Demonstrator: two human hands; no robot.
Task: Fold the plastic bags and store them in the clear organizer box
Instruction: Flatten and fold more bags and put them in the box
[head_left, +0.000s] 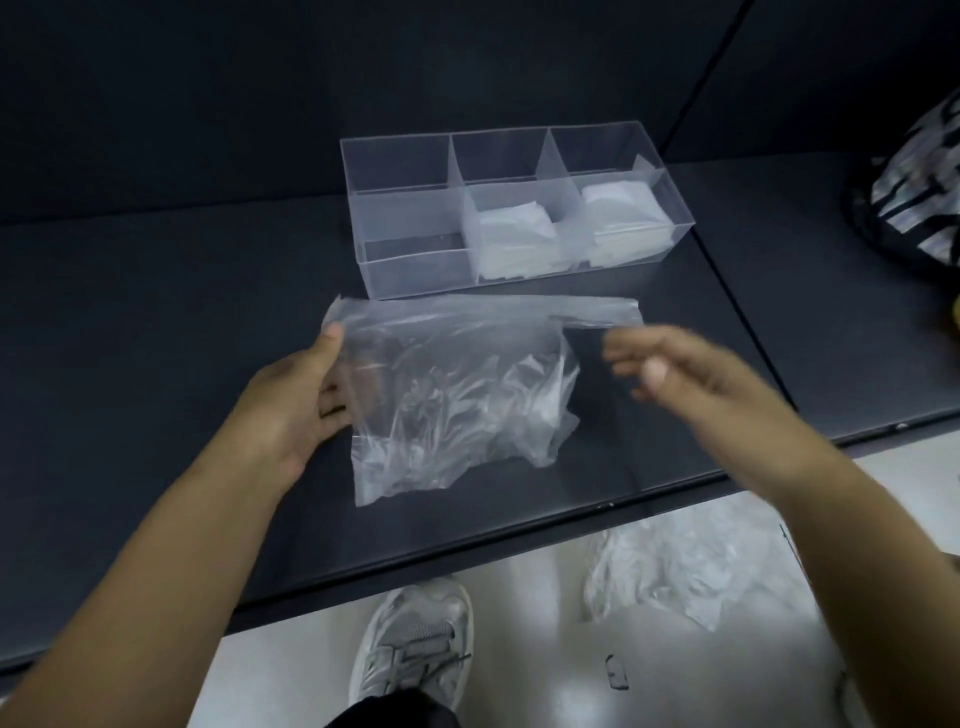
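A crumpled clear plastic bag (457, 395) is spread out over the dark table (156, 322), its top edge stretched sideways. My left hand (301, 400) holds the bag's left edge, thumb on top. My right hand (670, 369) is blurred at the bag's right side, fingers loosely curled near the stretched top strip; whether it grips the plastic is unclear. Behind the bag stands the clear organizer box (498, 208) with three compartments. Folded white bags lie in the middle (514, 244) and right (623, 223) compartments. The left compartment holds nothing.
A pile of loose clear plastic bags (696, 566) lies on the pale floor below the table's front edge. My grey sneaker (415, 639) is beneath the table edge. A black-and-white patterned bag (914, 197) sits at the far right of the table.
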